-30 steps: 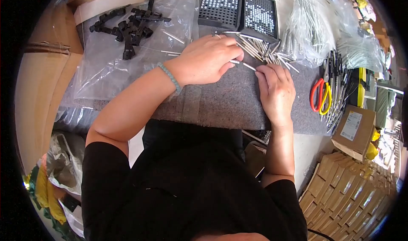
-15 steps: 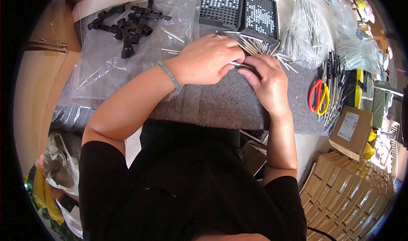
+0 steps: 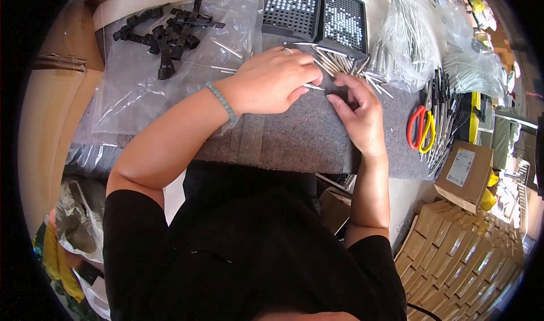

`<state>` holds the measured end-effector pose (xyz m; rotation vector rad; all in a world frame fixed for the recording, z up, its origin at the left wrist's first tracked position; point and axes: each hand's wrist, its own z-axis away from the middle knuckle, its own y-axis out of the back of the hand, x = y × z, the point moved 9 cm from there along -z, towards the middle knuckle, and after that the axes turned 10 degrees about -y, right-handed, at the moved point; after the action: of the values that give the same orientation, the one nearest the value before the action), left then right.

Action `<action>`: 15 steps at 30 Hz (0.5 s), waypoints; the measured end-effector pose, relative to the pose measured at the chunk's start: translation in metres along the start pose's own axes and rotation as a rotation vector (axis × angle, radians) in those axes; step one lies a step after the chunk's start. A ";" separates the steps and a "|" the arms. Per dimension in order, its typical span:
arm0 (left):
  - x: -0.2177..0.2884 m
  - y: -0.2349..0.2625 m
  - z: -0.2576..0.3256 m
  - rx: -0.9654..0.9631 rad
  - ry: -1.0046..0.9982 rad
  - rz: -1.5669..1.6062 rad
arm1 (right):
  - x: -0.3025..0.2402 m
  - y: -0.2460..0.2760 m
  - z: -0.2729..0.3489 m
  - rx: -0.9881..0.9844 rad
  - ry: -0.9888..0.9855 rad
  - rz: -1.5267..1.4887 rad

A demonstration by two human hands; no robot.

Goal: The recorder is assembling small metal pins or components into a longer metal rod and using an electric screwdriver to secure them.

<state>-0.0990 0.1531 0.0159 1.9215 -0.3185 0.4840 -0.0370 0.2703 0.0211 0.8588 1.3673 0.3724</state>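
The left hand (image 3: 272,83) rests on the grey felt mat (image 3: 294,139) near the middle of the worktop (image 3: 396,193), its grip pressed together on a thin metal pin (image 3: 313,87) whose tip pokes out toward the right hand (image 3: 360,114). The right hand lies just beside it on the mat, fingers bent and spread a little, fingertips touching the near end of a loose heap of metal pins (image 3: 340,63); whether it pinches one cannot be told. That heap sits at the far edge of the mat, just in front of two black perforated trays (image 3: 314,9) that stand side by side at the far edge of the worktop. A beaded bracelet (image 3: 222,101) circles the left wrist. Toward the far left corner, black plastic parts (image 3: 167,29) lie on clear plastic bags (image 3: 141,88). Bags of more pins (image 3: 408,37) lie toward the far right. At the right edge, scissors with red and yellow handles (image 3: 420,129) lie beside a row of dark hand tools (image 3: 442,108), and a small cardboard box (image 3: 464,173) stands near the right corner.
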 end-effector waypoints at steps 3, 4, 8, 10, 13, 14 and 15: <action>0.000 0.001 0.000 0.017 -0.019 0.007 | 0.004 0.006 0.000 -0.009 -0.075 0.022; 0.000 0.001 -0.001 0.017 -0.021 0.007 | 0.005 0.006 -0.001 -0.007 -0.076 0.023; 0.001 0.001 0.002 0.011 -0.015 -0.008 | -0.020 0.008 -0.002 0.033 0.093 0.147; 0.000 0.006 0.000 0.051 -0.034 -0.021 | -0.022 0.029 -0.016 0.141 0.060 0.130; 0.003 -0.002 0.000 -0.029 -0.023 -0.035 | -0.025 0.071 -0.047 0.254 0.042 -0.244; 0.004 -0.002 0.001 -0.027 -0.027 -0.019 | -0.041 0.080 -0.058 0.294 0.194 -0.360; 0.003 -0.001 0.002 -0.024 -0.026 -0.004 | -0.063 0.090 -0.071 0.328 0.346 -0.479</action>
<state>-0.0953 0.1512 0.0163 1.9058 -0.3361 0.4516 -0.0957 0.3080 0.1319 0.7169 1.9366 -0.0856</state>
